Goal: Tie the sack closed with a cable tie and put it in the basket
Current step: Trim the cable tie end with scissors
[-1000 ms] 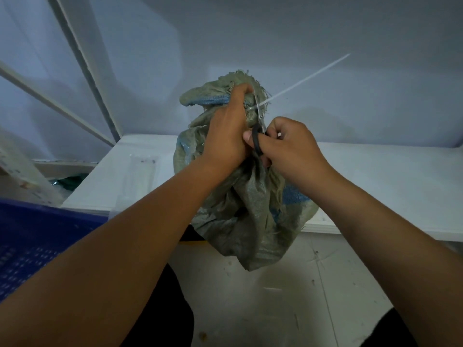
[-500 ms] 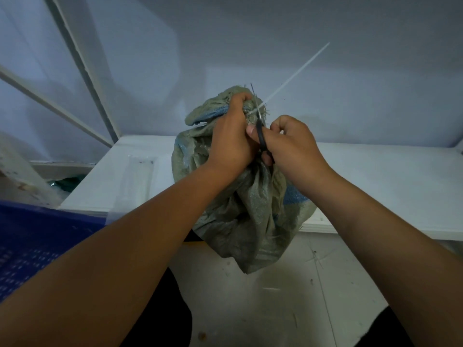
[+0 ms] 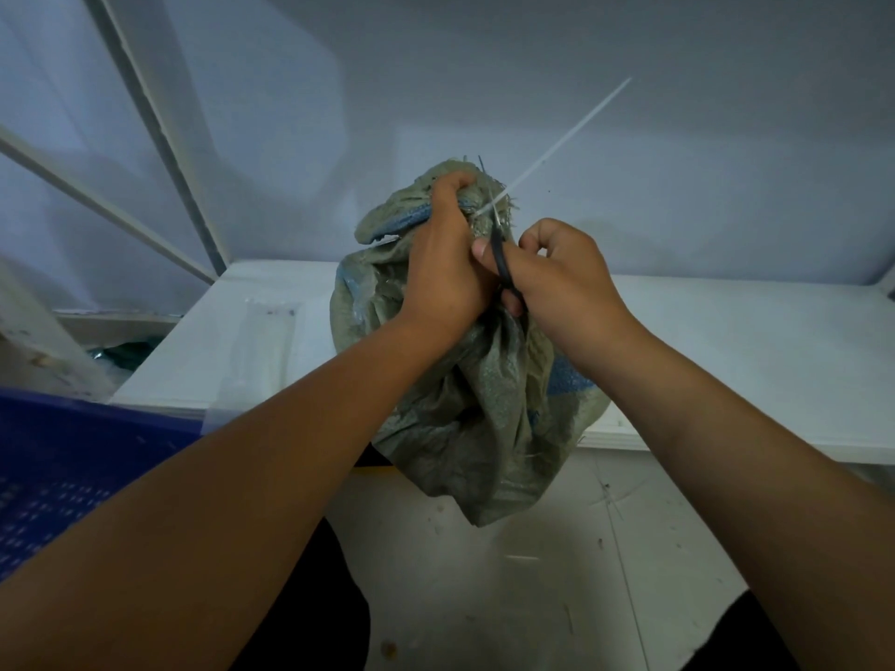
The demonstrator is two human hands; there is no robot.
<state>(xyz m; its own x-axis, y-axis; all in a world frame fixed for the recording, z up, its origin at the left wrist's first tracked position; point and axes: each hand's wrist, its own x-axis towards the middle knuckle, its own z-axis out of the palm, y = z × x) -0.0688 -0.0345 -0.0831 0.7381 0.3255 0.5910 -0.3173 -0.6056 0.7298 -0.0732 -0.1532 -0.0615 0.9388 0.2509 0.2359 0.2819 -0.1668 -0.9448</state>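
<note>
Left hand (image 3: 445, 268) grips the bunched neck of the sack (image 3: 465, 404), fingers curled tight round the gathered fabric, knuckles up, thumb side hidden against the cloth. Right hand (image 3: 564, 278) is just beside it and touching it, fingers curled through the black handles of the scissors (image 3: 503, 271). The scissors point up and slightly left, with the blades reaching the base of the cable tie (image 3: 557, 147) right above the left hand. How far the blades are parted is too thin and blurred to tell.

The cable tie is white. Its loop around the neck is mostly hidden under the left fingers, and the long free tail sticks out up and to the right, straight, against the wall (image 3: 629, 196).

The sack is grey-green woven material with blue patches. It is crumpled, upright and held by the neck, with its frayed mouth flopping over to the left above the fist. Its body leans on the front edge of the white table (image 3: 750, 360), and the bottom corner hangs below that edge over the floor (image 3: 484, 598).

The blue basket (image 3: 53, 457), with perforated sides, is at lower left, well apart from the sack and partly hidden by the left forearm. A clear plastic packet (image 3: 264, 341) lies flat on the left end of the table, near the sack but not touching it. White frame bars (image 3: 145, 118) slant across the upper left. The floor is pale with specks and scuffs. Dark clothing shows at the bottom edge between and outside the forearms.
</note>
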